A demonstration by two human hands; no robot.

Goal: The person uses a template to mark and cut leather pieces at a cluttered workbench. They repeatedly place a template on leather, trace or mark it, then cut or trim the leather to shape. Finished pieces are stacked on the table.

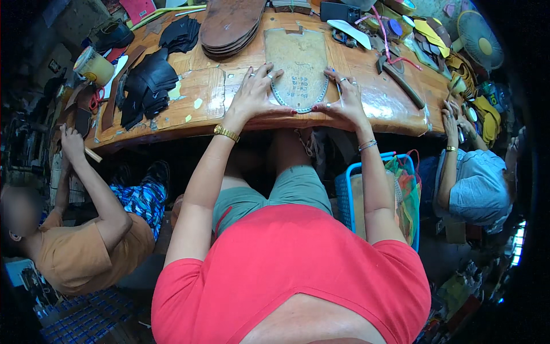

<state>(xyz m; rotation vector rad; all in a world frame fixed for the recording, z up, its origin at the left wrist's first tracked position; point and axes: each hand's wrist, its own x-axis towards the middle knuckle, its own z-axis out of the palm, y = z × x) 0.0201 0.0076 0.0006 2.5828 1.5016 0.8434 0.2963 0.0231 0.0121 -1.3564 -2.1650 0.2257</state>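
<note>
A tan, flat pattern board [301,63] with a rounded near end and handwritten marks lies on the table in front of me. Around its curved edge runs a narrow pale strip with small dark marks [303,110]. My left hand [255,94] holds the strip to the board's left side, thumb stretched along the near curve and fingers bent at the edge. On the other side my right hand [345,97] does the same, its thumb close to the left one. Both hands form wide curves, and the undersides of the fingers are hidden.
Stacked brown soles [232,26] and black cut pieces [148,86] lie to the left, near a tub [93,66]. A hammer [401,83] rests at right. Below the table stands a blue basket [345,200]. Co-workers sit on both sides, one at left [91,246], another at right [478,183].
</note>
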